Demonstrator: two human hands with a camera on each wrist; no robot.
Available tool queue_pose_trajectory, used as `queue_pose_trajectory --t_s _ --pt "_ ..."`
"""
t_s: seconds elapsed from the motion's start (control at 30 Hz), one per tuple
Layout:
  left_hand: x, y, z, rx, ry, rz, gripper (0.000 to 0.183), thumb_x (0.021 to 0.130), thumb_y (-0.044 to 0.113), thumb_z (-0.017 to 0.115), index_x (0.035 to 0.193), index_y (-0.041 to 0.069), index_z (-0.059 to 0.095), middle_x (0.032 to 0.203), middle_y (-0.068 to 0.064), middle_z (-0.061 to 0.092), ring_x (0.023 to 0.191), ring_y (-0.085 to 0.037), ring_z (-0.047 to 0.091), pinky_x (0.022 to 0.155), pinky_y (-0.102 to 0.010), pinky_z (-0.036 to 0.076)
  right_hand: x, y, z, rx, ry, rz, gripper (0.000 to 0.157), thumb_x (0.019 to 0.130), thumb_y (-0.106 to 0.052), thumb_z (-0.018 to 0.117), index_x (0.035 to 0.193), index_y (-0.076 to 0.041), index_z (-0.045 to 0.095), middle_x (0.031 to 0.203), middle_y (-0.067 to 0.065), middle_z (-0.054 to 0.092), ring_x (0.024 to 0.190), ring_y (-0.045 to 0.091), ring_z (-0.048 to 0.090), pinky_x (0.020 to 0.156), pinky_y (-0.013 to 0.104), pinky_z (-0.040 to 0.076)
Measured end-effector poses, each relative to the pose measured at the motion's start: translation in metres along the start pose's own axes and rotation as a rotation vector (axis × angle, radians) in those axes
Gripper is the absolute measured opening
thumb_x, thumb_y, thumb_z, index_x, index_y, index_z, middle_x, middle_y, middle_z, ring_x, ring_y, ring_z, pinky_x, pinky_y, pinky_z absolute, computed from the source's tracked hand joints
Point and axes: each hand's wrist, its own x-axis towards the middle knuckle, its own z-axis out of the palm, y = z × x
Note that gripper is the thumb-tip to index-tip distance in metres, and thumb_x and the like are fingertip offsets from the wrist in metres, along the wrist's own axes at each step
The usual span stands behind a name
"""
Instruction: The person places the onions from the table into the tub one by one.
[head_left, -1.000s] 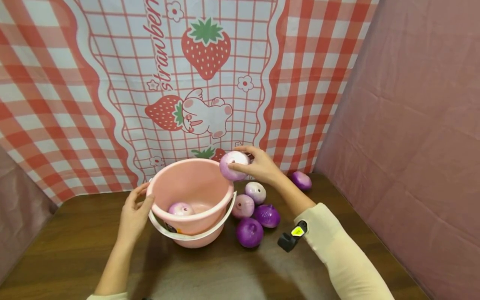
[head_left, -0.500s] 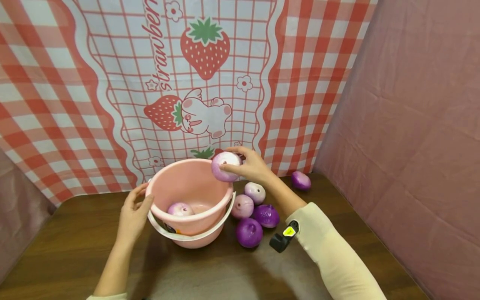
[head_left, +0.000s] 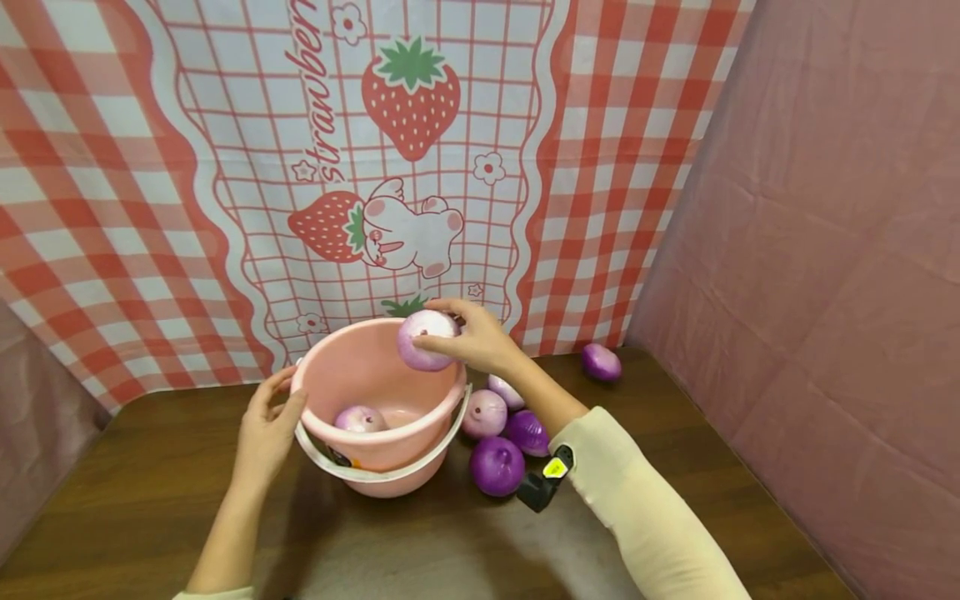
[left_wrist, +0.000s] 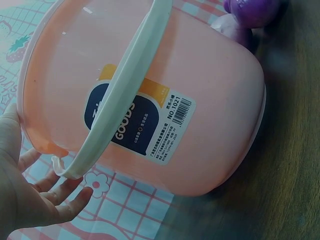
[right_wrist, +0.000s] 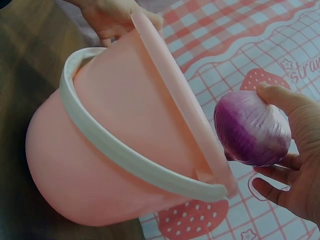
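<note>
Since the right hand (head_left: pixel 483 340) has shifted leftward, a red onion (head_left: pixel 424 357) clamped in its fingers now hangs at the mouth of the pink bucket (head_left: pixel 348 367), transfer judged incomplete, the left hand (head_left: pixel 266 429) gripping the rim, another onion (head_left: pixel 360 419) inside, five more onions (head_left: pixel 498 468) on the counter (head_left: pixel 150 475).

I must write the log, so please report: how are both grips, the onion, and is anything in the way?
Left grip touching bucket. Right grip holding onion over bucket. Another onion inside; handle hanging aside, nothing visibly blocking.

Pink bucket (head_left: pixel 352 362), white handle (right_wrist: pixel 132 161); purple-white onion (right_wrist: pixel 252 128); red-white checked cloth (head_left: pixel 622 167).
</note>
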Motion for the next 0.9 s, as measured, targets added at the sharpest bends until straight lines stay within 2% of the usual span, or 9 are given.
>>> queue_pose_trajectory --t_s 0.2,0.47,0.9 --pt "0.000 0.000 -0.001 0.000 -0.002 -0.004 0.043 0.095 0.018 0.050 0.136 0.004 0.044 0.131 -0.021 0.049 0.078 0.018 0.047 0.067 -0.005 0.043 0.003 -0.003 0.010 -0.011 -0.012 -0.018 0.054 0.074 -0.038 0.076 0.121 -0.017 0.061 0.108 0.000 0.065 0.093 0.014 0.058 0.077 0.027 0.050" --pt "0.000 -0.001 -0.001 -0.007 -0.008 0.004 0.043 0.096 0.017 0.049 0.136 0.003 0.044 0.130 -0.021 0.048 0.079 0.018 0.048 0.067 -0.006 0.043 0.006 -0.006 0.022 0.027 -0.028 -0.022 0.055 0.074 -0.038 0.077 0.122 -0.016 0.060 0.105 0.001 0.065 0.092 0.013 0.059 0.077 0.025 0.051" --pt "-0.001 0.000 -0.001 -0.002 -0.007 -0.003 0.043 0.096 0.018 0.049 0.136 0.004 0.044 0.131 -0.020 0.049 0.079 0.018 0.047 0.067 -0.006 0.043 0.007 -0.009 0.032 -0.044 -0.052 -0.019 0.058 0.074 -0.043 0.075 0.124 -0.019 0.059 0.110 0.000 0.063 0.095 0.013 0.058 0.079 0.025 0.050"
